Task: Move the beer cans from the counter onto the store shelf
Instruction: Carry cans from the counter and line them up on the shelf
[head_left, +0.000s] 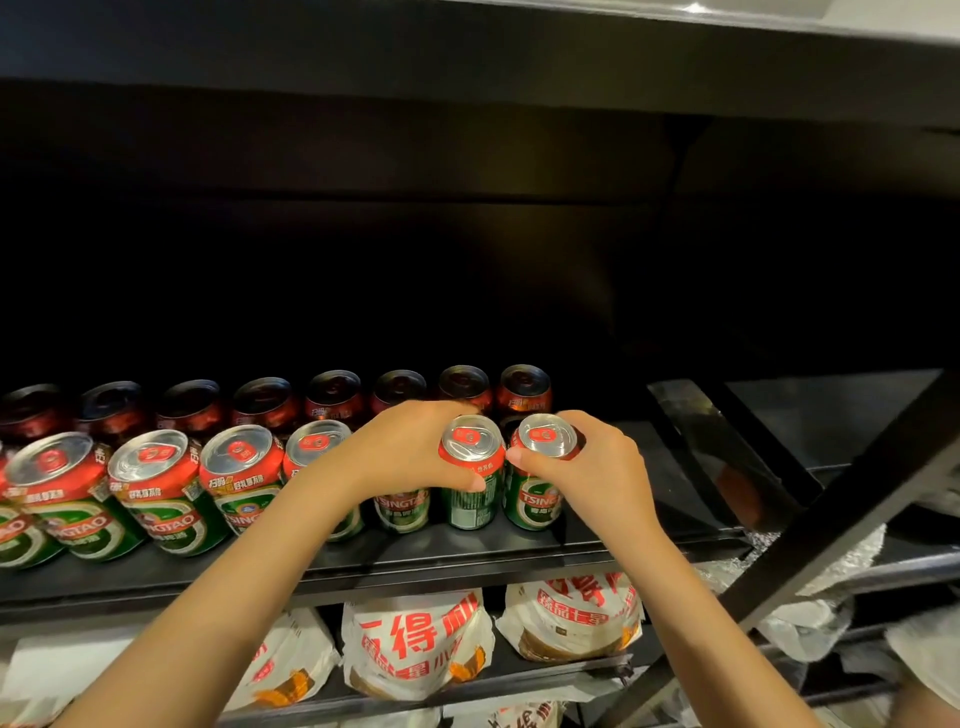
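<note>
Left hand, right hand each gripping a Tsingtao can, fingers curled round, front row on shelf nearly filled; worktop stock unseen.

Retail shop, stocked display. Dark metal shelf carries identical green/red Tsingtao beer cans in two rows, labels fwd. Tier below holds printed white snack bags, same brand, side by side.
</note>
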